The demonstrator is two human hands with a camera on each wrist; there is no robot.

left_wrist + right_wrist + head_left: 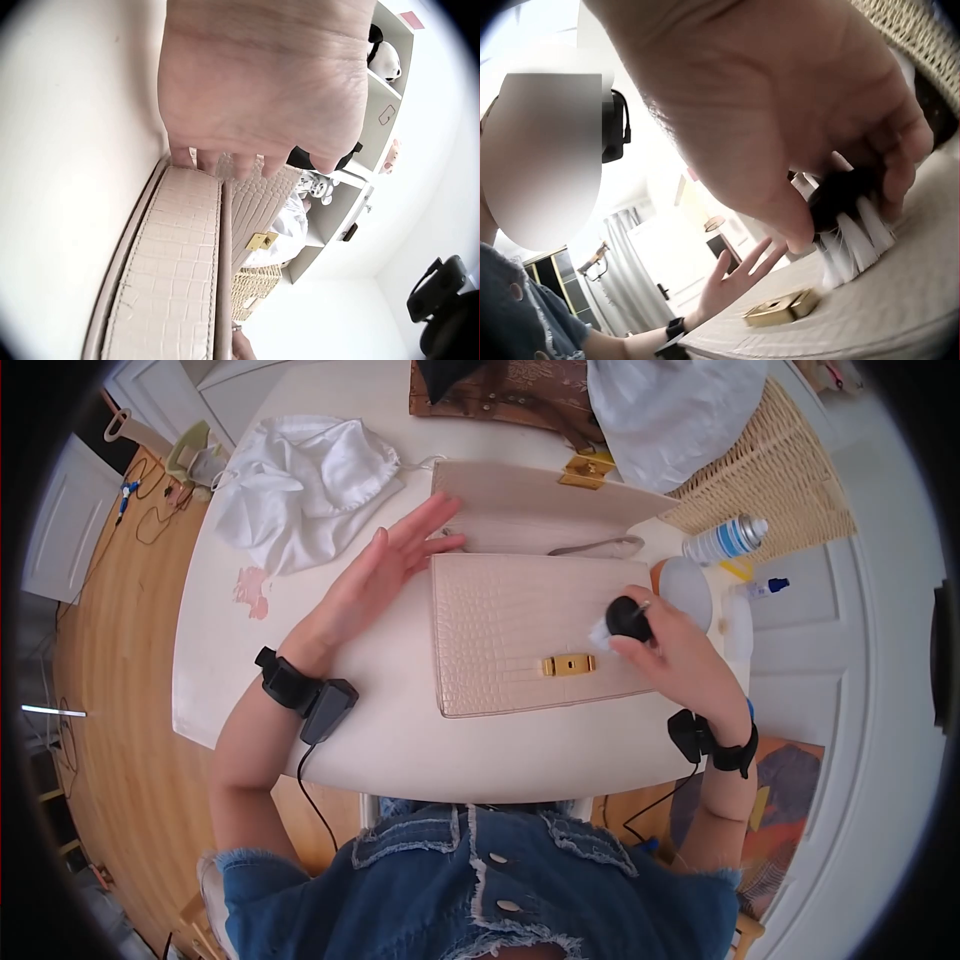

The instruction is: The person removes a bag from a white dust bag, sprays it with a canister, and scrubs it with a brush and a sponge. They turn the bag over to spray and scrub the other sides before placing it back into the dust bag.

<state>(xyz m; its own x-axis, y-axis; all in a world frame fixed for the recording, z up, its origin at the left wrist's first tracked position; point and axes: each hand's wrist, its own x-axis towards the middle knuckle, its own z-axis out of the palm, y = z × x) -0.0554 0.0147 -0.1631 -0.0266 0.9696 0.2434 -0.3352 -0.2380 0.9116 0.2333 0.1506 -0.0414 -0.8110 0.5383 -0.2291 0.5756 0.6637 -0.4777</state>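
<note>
Brush (628, 619) near bag's (520, 605) right edge

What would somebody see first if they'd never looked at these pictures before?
Probably the big pale pink handbag in the middle of the white table, its flap open and a shiny gold fitting on its front. Next might be the black brush with white bristles, held by the right hand at the bag's front, near that gold piece.
</note>
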